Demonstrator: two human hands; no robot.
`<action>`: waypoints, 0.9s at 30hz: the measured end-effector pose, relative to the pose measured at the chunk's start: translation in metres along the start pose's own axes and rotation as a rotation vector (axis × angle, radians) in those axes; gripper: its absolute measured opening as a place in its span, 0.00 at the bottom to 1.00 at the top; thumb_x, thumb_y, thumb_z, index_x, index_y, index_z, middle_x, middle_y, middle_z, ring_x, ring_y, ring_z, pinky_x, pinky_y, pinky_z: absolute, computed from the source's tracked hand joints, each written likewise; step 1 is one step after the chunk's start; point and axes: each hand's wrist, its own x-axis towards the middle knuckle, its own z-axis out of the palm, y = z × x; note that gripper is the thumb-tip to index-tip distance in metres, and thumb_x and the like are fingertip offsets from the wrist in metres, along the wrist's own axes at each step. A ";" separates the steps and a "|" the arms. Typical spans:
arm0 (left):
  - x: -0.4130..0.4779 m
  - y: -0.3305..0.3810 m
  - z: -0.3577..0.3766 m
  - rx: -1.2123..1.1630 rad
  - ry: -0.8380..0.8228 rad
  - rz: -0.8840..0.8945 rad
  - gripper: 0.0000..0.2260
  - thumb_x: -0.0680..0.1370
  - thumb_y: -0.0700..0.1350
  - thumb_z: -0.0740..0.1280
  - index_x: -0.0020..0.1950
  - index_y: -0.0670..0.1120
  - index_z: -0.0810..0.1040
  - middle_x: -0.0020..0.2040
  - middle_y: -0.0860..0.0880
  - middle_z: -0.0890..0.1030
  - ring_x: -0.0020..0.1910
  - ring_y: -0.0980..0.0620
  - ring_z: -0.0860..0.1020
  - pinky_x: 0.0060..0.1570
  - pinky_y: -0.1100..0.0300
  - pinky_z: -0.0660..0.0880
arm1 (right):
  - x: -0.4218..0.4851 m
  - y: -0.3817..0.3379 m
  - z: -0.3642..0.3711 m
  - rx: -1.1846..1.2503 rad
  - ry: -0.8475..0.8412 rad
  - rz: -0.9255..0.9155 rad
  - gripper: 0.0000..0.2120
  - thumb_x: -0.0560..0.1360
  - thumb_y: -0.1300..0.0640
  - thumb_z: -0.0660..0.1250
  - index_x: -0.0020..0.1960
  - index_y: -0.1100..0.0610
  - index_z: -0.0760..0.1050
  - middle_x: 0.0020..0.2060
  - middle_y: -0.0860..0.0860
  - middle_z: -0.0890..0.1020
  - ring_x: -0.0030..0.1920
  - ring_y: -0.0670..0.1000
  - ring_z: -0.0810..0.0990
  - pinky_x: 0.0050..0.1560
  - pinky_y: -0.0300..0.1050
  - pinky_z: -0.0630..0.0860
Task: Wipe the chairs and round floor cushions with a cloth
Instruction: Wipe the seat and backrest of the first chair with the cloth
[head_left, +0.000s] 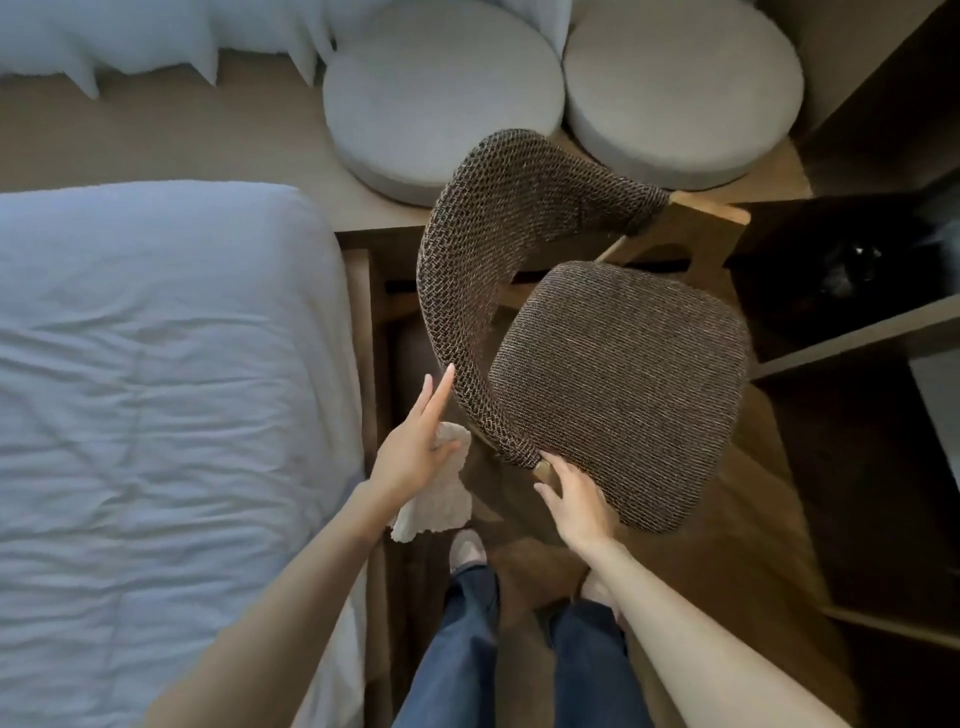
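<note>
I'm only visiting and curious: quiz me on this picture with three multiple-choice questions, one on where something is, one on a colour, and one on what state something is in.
1. Where are the round cushions?
A) beyond the chair, side by side
B) stacked on its seat
C) under it

2. What colour is the cloth?
A) red
B) white
C) black

3. The cloth is:
A) spread over the seat
B) folded on a cushion
C) held in the left hand

Answers:
1 A: both cushions lie next to each other past the chair's backrest.
2 B: the cloth is plainly white against the dark wood.
3 C: the thumb pinches the cloth against the palm, beside the backrest.
</note>
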 end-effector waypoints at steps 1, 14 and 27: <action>0.004 0.000 0.003 -0.006 -0.012 0.005 0.40 0.79 0.42 0.66 0.75 0.62 0.40 0.79 0.51 0.45 0.56 0.48 0.78 0.44 0.68 0.72 | 0.002 0.005 0.003 -0.081 0.011 -0.044 0.22 0.80 0.52 0.61 0.73 0.50 0.63 0.66 0.49 0.74 0.65 0.51 0.73 0.63 0.47 0.69; -0.005 0.042 0.062 0.156 -0.141 0.096 0.39 0.79 0.39 0.65 0.75 0.62 0.40 0.79 0.52 0.42 0.56 0.48 0.77 0.47 0.51 0.77 | -0.024 0.103 -0.048 -0.319 0.167 -0.146 0.20 0.79 0.54 0.64 0.70 0.51 0.68 0.64 0.49 0.77 0.61 0.54 0.77 0.56 0.50 0.75; -0.039 0.144 0.189 -0.107 -0.176 0.189 0.34 0.79 0.44 0.66 0.78 0.60 0.50 0.77 0.49 0.59 0.45 0.60 0.74 0.51 0.69 0.68 | -0.039 0.243 -0.108 -0.276 0.352 0.027 0.24 0.77 0.69 0.62 0.71 0.55 0.69 0.69 0.53 0.71 0.73 0.56 0.64 0.70 0.53 0.64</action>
